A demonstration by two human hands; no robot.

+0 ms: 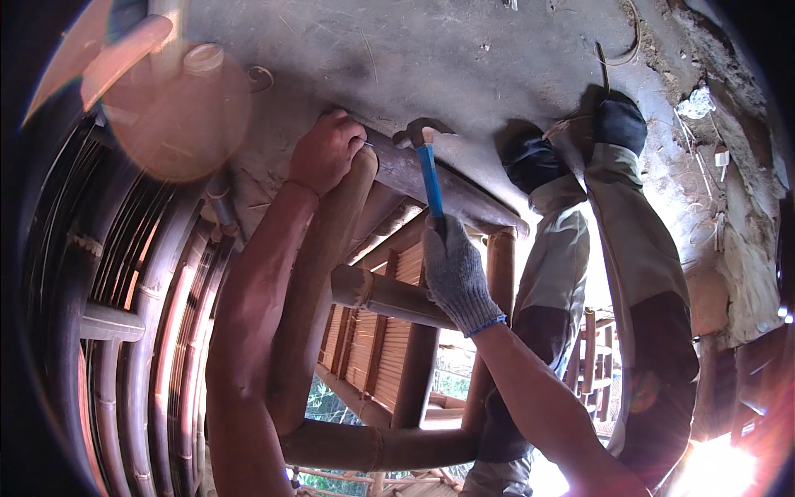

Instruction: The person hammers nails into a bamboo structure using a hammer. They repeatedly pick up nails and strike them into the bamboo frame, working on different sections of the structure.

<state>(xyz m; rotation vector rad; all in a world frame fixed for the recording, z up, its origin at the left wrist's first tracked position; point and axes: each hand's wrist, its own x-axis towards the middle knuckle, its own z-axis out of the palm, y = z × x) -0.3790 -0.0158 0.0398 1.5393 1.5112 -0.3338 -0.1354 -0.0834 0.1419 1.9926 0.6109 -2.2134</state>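
My bare left hand (330, 151) is closed in a pinch at the upper corner of a bamboo frame (323, 273). A small thin nail (367, 145) shows at its fingertips, mostly hidden by them, where an upright pole meets a dark bamboo crosspiece (447, 184). My right hand (455, 277), in a grey knitted glove with a blue cuff edge, is wrapped round the handle of a claw hammer (431, 178). The hammer has a blue handle and a dark metal head, held just right of the left hand, apart from the nail.
Dark bamboo poles (153, 306) stand in a slatted structure on the left. Two legs in grey and dark trousers (638, 273) with dark shoes are at the right. Thin strips and scraps lie on the grey floor (464, 58). Strong light glares at the lower right.
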